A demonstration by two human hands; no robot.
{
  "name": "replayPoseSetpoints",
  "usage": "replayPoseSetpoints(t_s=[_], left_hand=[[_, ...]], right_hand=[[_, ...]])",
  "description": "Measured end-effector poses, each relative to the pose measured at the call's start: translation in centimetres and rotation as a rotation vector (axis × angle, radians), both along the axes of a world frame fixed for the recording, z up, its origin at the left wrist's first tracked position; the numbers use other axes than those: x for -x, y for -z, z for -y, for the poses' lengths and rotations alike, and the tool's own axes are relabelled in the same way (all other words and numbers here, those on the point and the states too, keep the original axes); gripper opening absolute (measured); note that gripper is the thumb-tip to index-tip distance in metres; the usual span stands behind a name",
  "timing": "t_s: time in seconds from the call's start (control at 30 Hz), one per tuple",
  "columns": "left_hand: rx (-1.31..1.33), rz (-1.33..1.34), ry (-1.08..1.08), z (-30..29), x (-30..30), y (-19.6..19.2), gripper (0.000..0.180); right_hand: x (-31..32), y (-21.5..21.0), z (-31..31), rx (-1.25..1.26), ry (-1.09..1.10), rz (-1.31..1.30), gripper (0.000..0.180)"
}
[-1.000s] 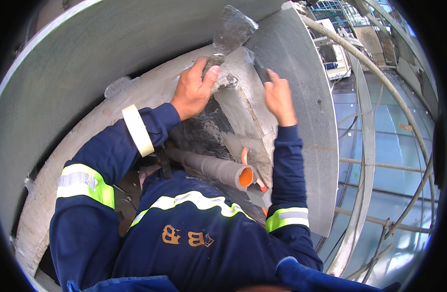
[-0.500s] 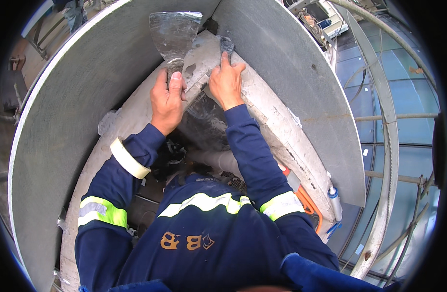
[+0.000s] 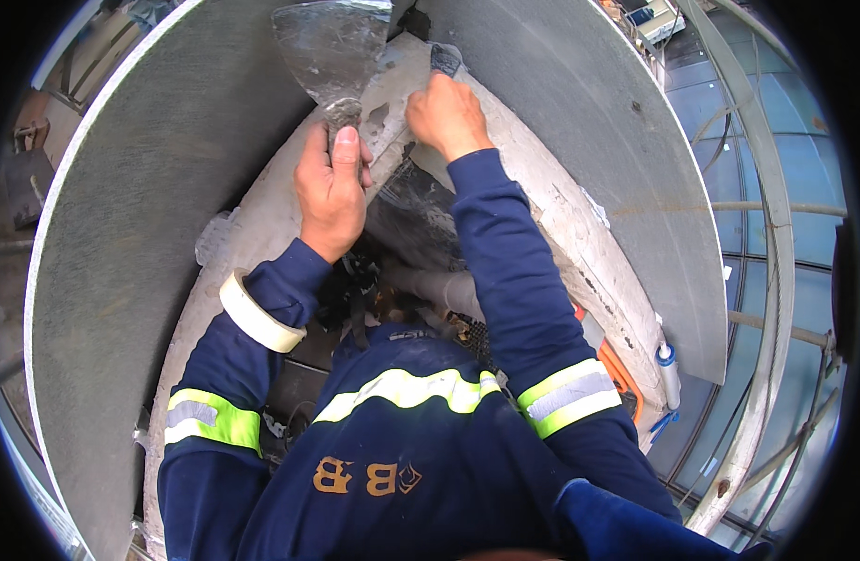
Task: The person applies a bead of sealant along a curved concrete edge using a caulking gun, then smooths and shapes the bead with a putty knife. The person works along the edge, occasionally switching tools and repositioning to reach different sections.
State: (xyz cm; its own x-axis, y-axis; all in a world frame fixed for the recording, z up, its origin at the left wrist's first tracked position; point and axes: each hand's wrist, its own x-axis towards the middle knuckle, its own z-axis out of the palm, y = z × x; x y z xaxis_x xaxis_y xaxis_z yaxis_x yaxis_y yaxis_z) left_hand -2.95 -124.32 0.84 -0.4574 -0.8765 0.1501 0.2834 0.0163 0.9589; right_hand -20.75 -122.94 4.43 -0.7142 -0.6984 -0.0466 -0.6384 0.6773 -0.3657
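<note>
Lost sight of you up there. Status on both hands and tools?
Left hand gripping wide putty knife, blade raised. Right hand pressing small scraper onto pale joint strip between grey panels. Nothing blocking.

Left wall: broad curved grey panel (image 3: 158, 187), matte, lightly scuffed.
Right wall: second grey curved panel (image 3: 617, 159), meeting the first overhead.
Between panels: pale plaster-smeared ledge (image 3: 561, 224).
Far right: white curved railing (image 3: 776, 309) before bluish glass panes (image 3: 804, 168).
Light: bright daylight.
</note>
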Motion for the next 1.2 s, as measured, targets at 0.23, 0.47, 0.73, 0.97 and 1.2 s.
replayPoseSetpoints(t_s=[0.23, 0.47, 0.73, 0.97, 1.2], left_hand=[[0.047, 0.0, 0.003, 0.0, 0.0, 0.2, 0.032], [0.011, -0.019, 0.032, -0.2, 0.1, 0.3, 0.031], [0.025, -0.032, 0.043, 0.0, -0.1, 0.4, 0.03], [0.01, 0.01, 0.049, -0.2, -0.2, 0.3, 0.028], [0.09, 0.15, 0.127, -0.3, 0.0, 0.7, 0.032]], right_hand=[[2.3, -0.6, -0.9, -0.04, -0.081, 0.061, 0.057], [4.6, 0.4, -2.0, 0.005, -0.129, 0.128, 0.055], [4.3, -2.9, -5.7, 0.016, -0.191, 0.163, 0.056], [3.8, -6.8, -12.9, 0.144, -0.165, 0.102, 0.053], [-0.4, -8.0, -22.8, 0.51, -0.073, 0.282, 0.055]])
